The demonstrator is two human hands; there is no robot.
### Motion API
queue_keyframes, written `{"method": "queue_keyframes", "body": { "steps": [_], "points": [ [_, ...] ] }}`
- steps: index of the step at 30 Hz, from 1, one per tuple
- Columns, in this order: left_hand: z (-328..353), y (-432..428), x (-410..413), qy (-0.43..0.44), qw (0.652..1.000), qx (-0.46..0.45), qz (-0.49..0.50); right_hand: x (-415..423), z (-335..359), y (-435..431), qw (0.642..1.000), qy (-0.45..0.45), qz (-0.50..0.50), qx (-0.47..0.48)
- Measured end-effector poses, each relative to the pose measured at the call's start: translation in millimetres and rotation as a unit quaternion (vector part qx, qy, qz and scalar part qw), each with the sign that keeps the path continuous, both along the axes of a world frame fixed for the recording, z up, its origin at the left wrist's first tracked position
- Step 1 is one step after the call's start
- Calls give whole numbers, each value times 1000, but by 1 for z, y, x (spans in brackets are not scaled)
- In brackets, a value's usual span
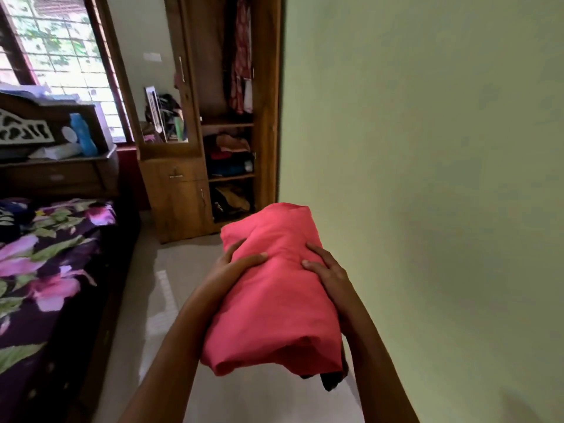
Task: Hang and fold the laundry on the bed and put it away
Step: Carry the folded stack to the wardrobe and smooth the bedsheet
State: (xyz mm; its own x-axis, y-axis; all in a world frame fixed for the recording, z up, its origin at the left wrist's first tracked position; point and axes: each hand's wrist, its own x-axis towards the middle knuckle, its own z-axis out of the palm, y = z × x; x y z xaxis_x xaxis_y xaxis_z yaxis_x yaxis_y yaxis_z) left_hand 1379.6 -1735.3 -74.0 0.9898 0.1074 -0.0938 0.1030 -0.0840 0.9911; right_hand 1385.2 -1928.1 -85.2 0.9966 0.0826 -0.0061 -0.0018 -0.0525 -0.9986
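Hiding under pink cloth point(274, 288): unclear dark fabric point(331, 381).

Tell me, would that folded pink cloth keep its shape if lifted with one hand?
Probably not: the cloth looks soft, and its near end sags. It likely needs both the left hand and right hand, as now. It seems light for its bulk.

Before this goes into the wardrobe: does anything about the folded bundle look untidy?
Yes. A dark piece of cloth hangs out under the near end of the pink bundle, which the left hand and right hand grip. It may slip out.
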Motion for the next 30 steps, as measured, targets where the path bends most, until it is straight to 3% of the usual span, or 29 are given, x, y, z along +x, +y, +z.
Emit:
{"method": "queue_keyframes", "body": {
  "steps": [11,22,30],
  "points": [
    [14,89,261,-16,995,-35,88,301,16,91,995,-30,96,-25],
    [58,187,563,-40,997,-21,56,610,49,189,993,-73,92,-19],
    [52,227,760,-49,996,-33,63,825,48,230,988,-94,106,-53]
  ]
}}
